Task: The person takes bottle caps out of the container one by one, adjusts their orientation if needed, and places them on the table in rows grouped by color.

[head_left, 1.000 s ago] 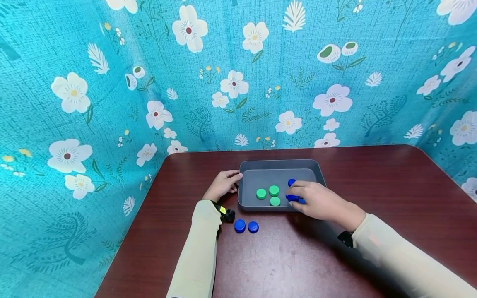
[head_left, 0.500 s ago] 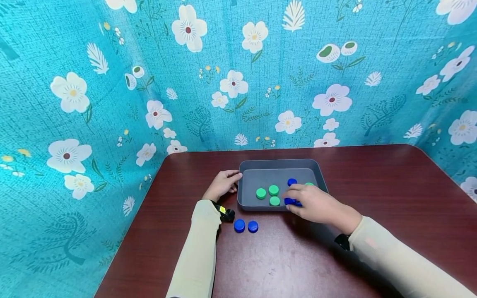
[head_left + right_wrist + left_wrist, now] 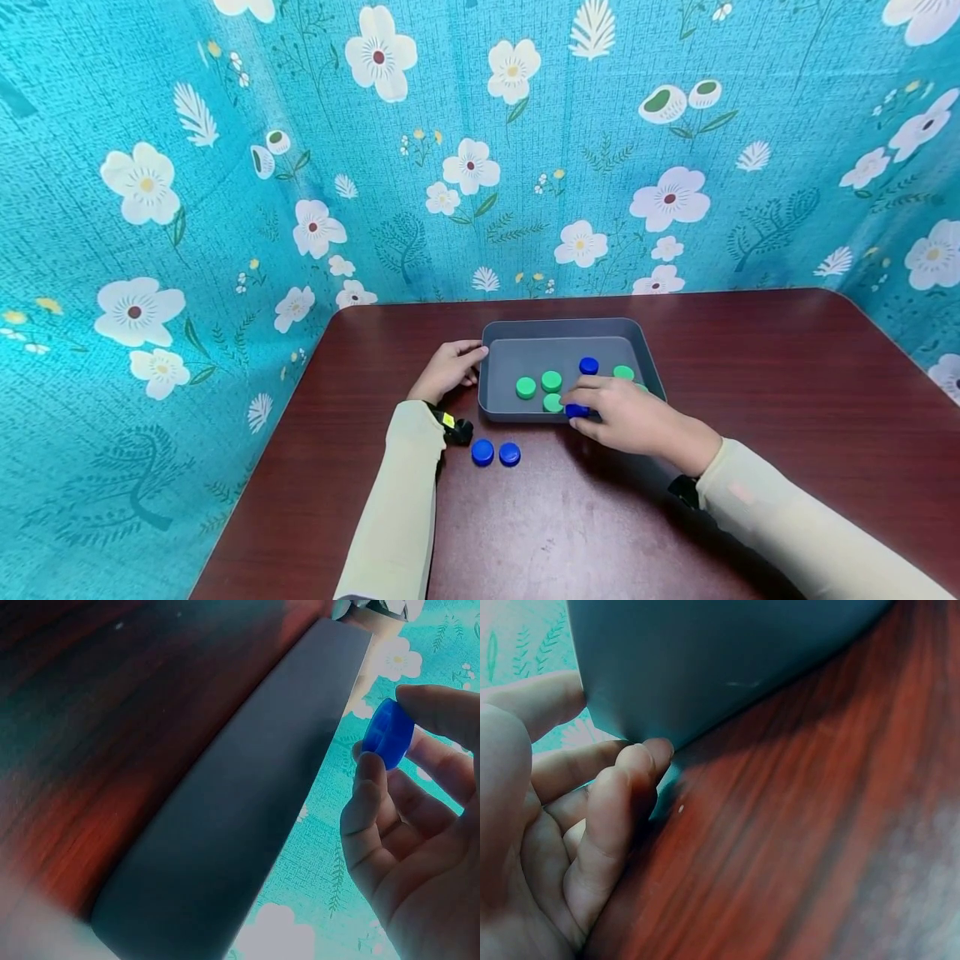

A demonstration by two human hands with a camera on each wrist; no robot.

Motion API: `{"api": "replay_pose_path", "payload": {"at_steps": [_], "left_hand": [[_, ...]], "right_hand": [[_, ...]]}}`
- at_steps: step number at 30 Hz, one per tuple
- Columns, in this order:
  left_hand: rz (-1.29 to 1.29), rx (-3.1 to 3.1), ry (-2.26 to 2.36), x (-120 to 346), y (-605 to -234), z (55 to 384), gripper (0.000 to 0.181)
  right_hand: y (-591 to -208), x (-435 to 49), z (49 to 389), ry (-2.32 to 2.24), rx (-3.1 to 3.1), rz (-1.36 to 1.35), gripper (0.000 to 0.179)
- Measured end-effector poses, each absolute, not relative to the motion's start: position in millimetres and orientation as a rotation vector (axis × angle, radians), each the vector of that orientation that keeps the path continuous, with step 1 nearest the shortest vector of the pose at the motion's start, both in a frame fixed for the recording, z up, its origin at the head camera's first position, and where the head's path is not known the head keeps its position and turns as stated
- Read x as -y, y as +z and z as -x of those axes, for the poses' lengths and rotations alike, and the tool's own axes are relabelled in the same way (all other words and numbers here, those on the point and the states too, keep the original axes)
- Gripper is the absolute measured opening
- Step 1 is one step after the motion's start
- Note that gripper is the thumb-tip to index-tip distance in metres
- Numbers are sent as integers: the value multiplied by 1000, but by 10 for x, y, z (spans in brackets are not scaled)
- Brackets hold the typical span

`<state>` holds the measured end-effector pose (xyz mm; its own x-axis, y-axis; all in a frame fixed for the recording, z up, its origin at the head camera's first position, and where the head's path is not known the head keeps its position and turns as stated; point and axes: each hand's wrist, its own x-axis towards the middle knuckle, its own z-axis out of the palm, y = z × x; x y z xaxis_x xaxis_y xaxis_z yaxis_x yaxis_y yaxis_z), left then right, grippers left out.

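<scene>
In the head view my right hand [image 3: 626, 421] is over the front wall of a grey tray [image 3: 495, 417]. It pinches a blue bottle cap [image 3: 388, 735] between thumb and fingertips, tilted on its edge in the right wrist view. Several green bottle caps [image 3: 526, 387] lie in the tray, with another blue cap [image 3: 588, 366] toward its back; my right hand partly covers one green cap. My left hand [image 3: 447, 371] holds the tray's left side, a digit at the rim and other fingertips curled against the lower corner in the left wrist view.
Two blue caps [image 3: 497, 453] sit on the dark wooden table [image 3: 525, 533] in front of the tray, near the left wrist's black camera [image 3: 457, 431]. A turquoise flowered cloth [image 3: 450, 233] hangs behind the table and along its left side.
My right hand has moved left and slightly toward the front wall with the blue cap, uncovering green caps at the tray's right side. The left hand has stayed at the tray.
</scene>
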<state>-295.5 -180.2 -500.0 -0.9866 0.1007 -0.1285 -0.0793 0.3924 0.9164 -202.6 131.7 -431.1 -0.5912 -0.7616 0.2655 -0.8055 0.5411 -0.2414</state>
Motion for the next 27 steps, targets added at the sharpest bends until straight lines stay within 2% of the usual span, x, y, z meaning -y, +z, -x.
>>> {"api": "replay_pose_path", "payload": {"at_steps": [27], "left_hand": [[-3,-2477,1652,1798,-5004,2975,50]], "right_hand": [[-4381,-1201,1958,568,2691,-1397,25]]}}
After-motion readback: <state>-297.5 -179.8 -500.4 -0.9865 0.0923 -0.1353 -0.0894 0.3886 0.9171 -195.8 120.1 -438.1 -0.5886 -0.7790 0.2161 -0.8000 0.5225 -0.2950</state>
